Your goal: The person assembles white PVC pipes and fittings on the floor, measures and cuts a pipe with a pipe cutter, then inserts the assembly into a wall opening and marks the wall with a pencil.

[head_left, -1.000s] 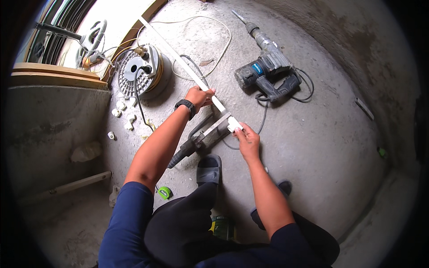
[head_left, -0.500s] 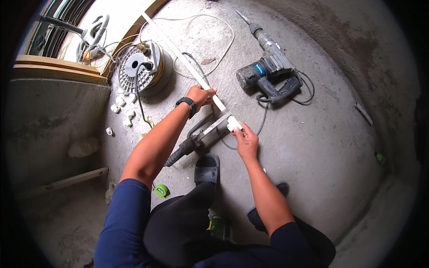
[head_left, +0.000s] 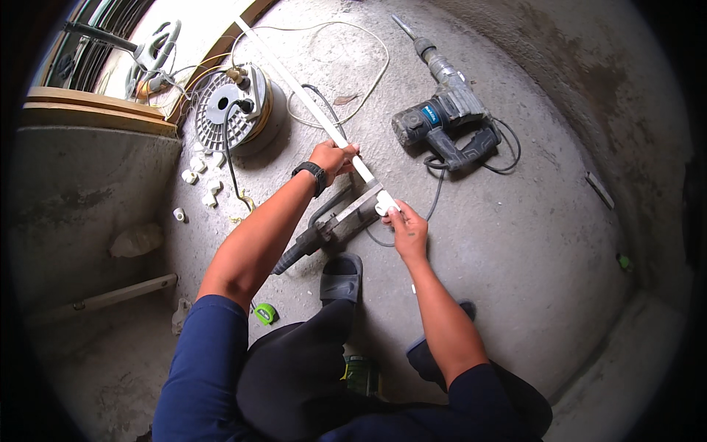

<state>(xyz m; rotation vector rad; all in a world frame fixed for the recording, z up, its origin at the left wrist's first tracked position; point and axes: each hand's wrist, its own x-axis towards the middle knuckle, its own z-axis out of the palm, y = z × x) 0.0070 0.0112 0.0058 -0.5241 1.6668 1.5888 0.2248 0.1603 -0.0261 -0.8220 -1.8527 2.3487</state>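
Note:
A long white plastic pipe (head_left: 294, 92) slants from the window sill toward me. My left hand (head_left: 333, 158), wearing a black watch, is closed around it close to its lower end. My right hand (head_left: 409, 230) pinches a short white pipe fitting (head_left: 386, 205). Between pipe and fitting comes the flat metal plate (head_left: 359, 204) of a black-handled tool, which looks like a pipe welding iron (head_left: 309, 239). The pipe's end meets one face of the plate and the fitting the other; the exact contact is partly hidden by my fingers.
A rotary hammer (head_left: 449, 118) lies at the far right with its cord. A cable reel (head_left: 236, 110) stands at far left, near several loose white fittings (head_left: 210, 188). A green tape measure (head_left: 265, 314) lies by my left leg. Cords loop across the concrete floor.
My right hand has shifted slightly, and the fitting in it has turned, with less of it showing. The left hand keeps its grip on the pipe, almost unmoved.

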